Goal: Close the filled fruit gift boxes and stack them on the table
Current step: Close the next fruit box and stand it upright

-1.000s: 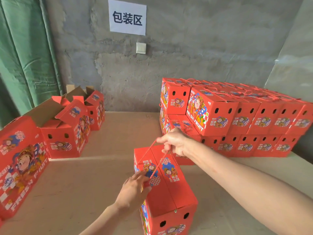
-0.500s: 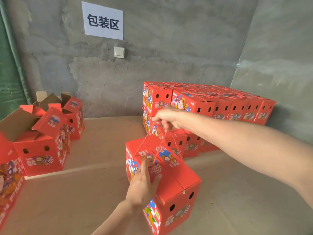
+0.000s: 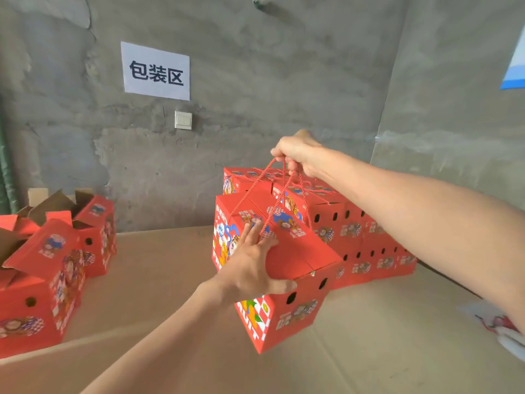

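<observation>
You face rough grey concrete wall [image 3: 284, 81] — patchy, stained, evenly lit. White paper sign [image 3: 155, 71] with black characters high on it; white light switch [image 3: 183, 120] just below, slightly right. Second concrete wall [image 3: 454, 109] meets it at corner on your right, with blue-and-white sheet [image 3: 515, 66] at frame edge. Green curtain [image 3: 4, 166] far left. Table [image 3: 159, 265] — tan board, seams showing.

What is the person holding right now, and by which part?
The right hand grips the closed red box by its rope handles. The left hand only lies flat on the box's top, fingers straight.
</observation>
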Motion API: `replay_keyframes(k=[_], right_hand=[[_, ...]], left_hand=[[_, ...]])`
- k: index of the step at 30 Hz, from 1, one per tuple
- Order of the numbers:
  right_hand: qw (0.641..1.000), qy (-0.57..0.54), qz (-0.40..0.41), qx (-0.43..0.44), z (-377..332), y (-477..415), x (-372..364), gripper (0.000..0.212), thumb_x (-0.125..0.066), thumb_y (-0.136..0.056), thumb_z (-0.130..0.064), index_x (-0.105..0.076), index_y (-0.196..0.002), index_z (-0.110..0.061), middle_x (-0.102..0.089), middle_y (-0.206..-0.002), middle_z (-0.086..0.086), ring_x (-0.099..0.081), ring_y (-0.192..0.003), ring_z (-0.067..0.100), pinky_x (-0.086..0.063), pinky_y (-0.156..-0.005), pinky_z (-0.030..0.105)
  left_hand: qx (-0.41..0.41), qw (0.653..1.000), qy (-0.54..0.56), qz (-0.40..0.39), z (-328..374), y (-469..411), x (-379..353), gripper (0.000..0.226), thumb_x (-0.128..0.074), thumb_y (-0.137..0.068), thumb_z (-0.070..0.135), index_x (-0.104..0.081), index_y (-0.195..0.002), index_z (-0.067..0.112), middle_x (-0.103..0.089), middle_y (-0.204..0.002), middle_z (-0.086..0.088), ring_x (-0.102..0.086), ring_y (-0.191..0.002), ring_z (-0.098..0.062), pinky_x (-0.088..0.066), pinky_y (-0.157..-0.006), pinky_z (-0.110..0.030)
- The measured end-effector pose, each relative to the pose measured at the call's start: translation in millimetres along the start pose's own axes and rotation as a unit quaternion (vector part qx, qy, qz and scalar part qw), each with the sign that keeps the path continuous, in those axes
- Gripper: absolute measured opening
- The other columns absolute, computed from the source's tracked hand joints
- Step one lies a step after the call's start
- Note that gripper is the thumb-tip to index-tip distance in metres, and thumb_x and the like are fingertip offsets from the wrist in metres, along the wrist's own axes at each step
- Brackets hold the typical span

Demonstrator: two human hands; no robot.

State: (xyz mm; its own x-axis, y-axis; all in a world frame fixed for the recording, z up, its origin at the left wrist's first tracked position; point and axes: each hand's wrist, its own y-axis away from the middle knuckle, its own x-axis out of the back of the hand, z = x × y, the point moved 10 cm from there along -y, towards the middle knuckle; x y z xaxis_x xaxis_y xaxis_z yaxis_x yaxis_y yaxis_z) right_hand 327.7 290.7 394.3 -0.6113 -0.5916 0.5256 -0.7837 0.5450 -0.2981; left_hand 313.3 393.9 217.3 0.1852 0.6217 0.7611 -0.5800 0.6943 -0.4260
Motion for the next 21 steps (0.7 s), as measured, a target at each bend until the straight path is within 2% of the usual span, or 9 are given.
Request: replay_keyframes(k=[6, 8, 10, 12, 14, 15, 16, 18, 21], right_hand=[[0.999, 0.029, -0.004, 0.02, 21.3, -63.6, 5.2, 0.025, -0.06, -0.073, -0.007, -0.048, -0.052, -0.011, -0.042, -0.042, 0.003, -0.035, -0.036, 0.016, -0.029, -0.044, 0.018], [0.999, 0.043, 0.011, 0.026, 27.0, -91.4, 8.5, 0.026, -0.06, -0.074, -0.008, -0.047, -0.051, -0.011, -0.038, -0.029, -0.002, -0.034, -0.028, 0.014, -0.026, -0.038, 0.012], [0.997, 0.063, 0.03, 0.041, 33.8, -118.2, 11.3, 0.024, -0.059, -0.075, -0.009, -0.048, -0.054, -0.011, -0.042, -0.032, 0.0, -0.039, -0.031, 0.015, -0.027, -0.036, 0.013], [0.989, 0.125, 0.029, 0.073, 45.6, -139.2, 6.2, 0.023, -0.058, -0.079, -0.01, -0.048, -0.058, -0.009, -0.055, -0.056, 0.009, -0.053, -0.055, 0.025, -0.034, -0.047, 0.021], [0.963, 0.245, 0.018, 0.112, 69.1, -150.2, -7.4, 0.019, -0.057, -0.085, -0.018, -0.055, -0.072, -0.004, -0.065, -0.089, 0.02, -0.061, -0.086, 0.034, -0.039, -0.065, 0.026], [0.948, 0.287, 0.008, 0.135, 85.5, -150.8, -17.6, 0.024, -0.056, -0.088, -0.025, -0.058, -0.093, -0.002, -0.063, -0.108, 0.022, -0.059, -0.103, 0.035, -0.042, -0.075, 0.03], [0.934, 0.321, -0.019, 0.153, 106.6, -149.1, -32.4, 0.041, -0.053, -0.09, -0.034, -0.051, -0.117, -0.003, -0.056, -0.125, 0.021, -0.051, -0.118, 0.035, -0.042, -0.09, 0.035], [0.909, 0.355, -0.093, 0.196, 149.4, -138.5, -67.1, 0.064, -0.044, -0.092, -0.051, -0.026, -0.144, -0.018, -0.035, -0.146, 0.015, -0.03, -0.136, 0.032, -0.024, -0.111, 0.047], [0.867, 0.403, -0.142, 0.255, 200.0, -122.1, -106.5, 0.065, -0.033, -0.092, -0.06, -0.011, -0.148, -0.035, -0.012, -0.157, 0.009, -0.01, -0.143, 0.032, -0.003, -0.116, 0.052]], left_hand=[[0.04, 0.998, 0.021, 0.05, -33.9, -68.1, -27.7, 0.091, -0.078, -0.069, 0.047, -0.036, -0.144, 0.018, 0.012, -0.158, -0.004, 0.013, -0.145, -0.016, -0.007, -0.118, -0.032], [0.034, 0.998, 0.028, 0.049, -45.8, -98.4, -32.9, 0.091, -0.078, -0.069, 0.046, -0.035, -0.144, 0.019, 0.012, -0.158, 0.001, 0.014, -0.144, -0.013, -0.006, -0.115, -0.03], [0.024, 0.999, 0.034, 0.033, -57.5, -127.2, -37.6, 0.091, -0.079, -0.068, 0.046, -0.036, -0.144, 0.02, 0.012, -0.154, 0.01, 0.013, -0.143, -0.008, -0.008, -0.115, -0.029], [0.025, 0.998, 0.045, 0.037, -73.0, -148.0, -43.7, 0.086, -0.078, -0.072, 0.042, -0.035, -0.144, 0.022, 0.011, -0.152, 0.014, 0.006, -0.142, -0.004, -0.013, -0.114, -0.026], [0.052, 0.992, 0.061, 0.096, -93.5, -154.8, -50.7, 0.078, -0.071, -0.081, 0.033, -0.029, -0.146, 0.024, -0.002, -0.157, 0.008, -0.007, -0.143, -0.004, -0.016, -0.11, -0.018], [0.069, 0.989, 0.076, 0.111, -102.3, -153.7, -60.4, 0.077, -0.067, -0.086, 0.03, -0.021, -0.148, 0.025, -0.012, -0.156, 0.008, -0.013, -0.143, -0.006, -0.017, -0.108, -0.014], [0.078, 0.987, 0.096, 0.104, -107.9, -152.5, -76.1, 0.078, -0.063, -0.089, 0.029, -0.012, -0.149, 0.025, -0.019, -0.154, 0.011, -0.021, -0.141, -0.008, -0.021, -0.106, -0.011], [0.099, 0.987, 0.101, 0.08, -116.3, -149.0, -108.3, 0.08, -0.055, -0.093, 0.027, 0.003, -0.149, 0.021, -0.021, -0.152, 0.012, -0.029, -0.138, -0.011, -0.03, -0.103, -0.013], [0.152, 0.978, 0.064, 0.13, -136.6, -146.7, -112.9, 0.068, -0.048, -0.095, 0.013, -0.009, -0.15, 0.018, -0.036, -0.148, -0.002, -0.047, -0.126, -0.019, -0.04, -0.096, -0.024]])
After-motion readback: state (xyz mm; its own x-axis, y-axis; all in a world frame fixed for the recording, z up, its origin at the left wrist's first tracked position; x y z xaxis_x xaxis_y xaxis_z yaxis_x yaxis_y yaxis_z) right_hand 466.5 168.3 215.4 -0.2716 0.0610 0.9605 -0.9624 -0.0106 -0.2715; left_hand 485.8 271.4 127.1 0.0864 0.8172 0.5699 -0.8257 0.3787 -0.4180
